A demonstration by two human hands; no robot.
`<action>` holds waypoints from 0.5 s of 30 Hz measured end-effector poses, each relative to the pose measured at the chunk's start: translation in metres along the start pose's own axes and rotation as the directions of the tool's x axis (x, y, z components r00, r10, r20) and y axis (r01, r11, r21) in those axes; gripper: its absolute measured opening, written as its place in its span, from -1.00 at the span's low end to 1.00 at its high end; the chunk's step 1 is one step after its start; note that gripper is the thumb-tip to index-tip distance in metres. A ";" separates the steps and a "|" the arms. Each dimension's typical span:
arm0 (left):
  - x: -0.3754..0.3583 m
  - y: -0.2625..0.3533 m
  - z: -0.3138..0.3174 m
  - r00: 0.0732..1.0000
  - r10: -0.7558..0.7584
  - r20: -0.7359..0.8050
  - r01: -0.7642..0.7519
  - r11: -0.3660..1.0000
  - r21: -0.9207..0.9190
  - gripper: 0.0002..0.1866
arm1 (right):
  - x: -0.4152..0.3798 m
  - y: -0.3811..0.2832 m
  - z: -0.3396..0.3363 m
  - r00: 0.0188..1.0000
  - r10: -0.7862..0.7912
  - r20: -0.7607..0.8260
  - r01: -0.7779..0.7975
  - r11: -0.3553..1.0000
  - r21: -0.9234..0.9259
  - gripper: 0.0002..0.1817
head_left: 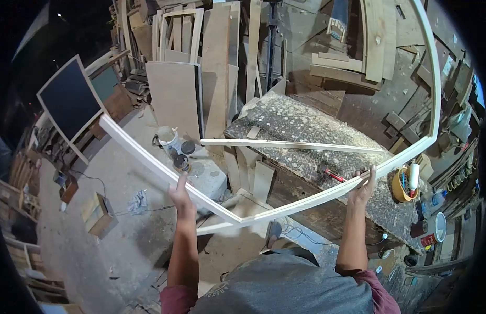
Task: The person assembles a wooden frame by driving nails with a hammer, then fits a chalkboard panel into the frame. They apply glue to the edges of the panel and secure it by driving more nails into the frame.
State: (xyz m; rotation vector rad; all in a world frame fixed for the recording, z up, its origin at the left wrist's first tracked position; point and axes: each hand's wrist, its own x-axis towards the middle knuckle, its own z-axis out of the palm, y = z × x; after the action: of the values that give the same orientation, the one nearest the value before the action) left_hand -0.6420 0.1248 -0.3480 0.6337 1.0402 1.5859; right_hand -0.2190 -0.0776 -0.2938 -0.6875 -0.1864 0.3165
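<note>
A large pale wooden frame (300, 205) is held up before me, its near corner close to my body and its right side rising to the top of the view. My left hand (182, 198) is closed around the left bar, and my right hand (362, 189) grips the near bar above the workbench. The speckled workbench (300, 123) lies beyond the frame, with a thin wooden strip (290, 145) resting across it. On the bench near my right hand lies a red-handled tool (334, 176).
A yellow container (399, 186) with bottles stands at the bench's right end. Tins (181, 163) and a white bucket (168, 137) stand left of the bench. Boards (172, 94) lean behind. A dark panel (71, 99) stands at the left, and a cardboard box (99, 215) sits on the floor.
</note>
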 end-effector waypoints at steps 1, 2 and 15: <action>0.006 0.000 0.015 0.995 0.089 0.044 -0.090 0.996 0.028 -0.86 | 0.021 0.015 -0.017 1.000 -0.021 0.011 0.022 0.997 -0.072 -0.68; 0.012 0.001 0.032 0.980 0.177 0.092 -0.182 0.982 0.052 -0.86 | 0.045 0.033 -0.038 1.000 -0.019 0.002 0.019 0.997 -0.075 -0.68; 0.138 -0.091 0.218 0.943 0.209 0.260 -0.249 0.959 0.134 -0.68 | 0.263 0.232 -0.147 0.860 0.375 -0.346 -0.503 0.738 -0.451 -0.74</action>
State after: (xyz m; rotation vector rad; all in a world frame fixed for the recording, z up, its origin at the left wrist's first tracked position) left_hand -0.4542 0.3244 -0.3401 1.0693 0.9445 1.5815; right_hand 0.0148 0.0952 -0.5385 -1.3228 0.1346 0.6545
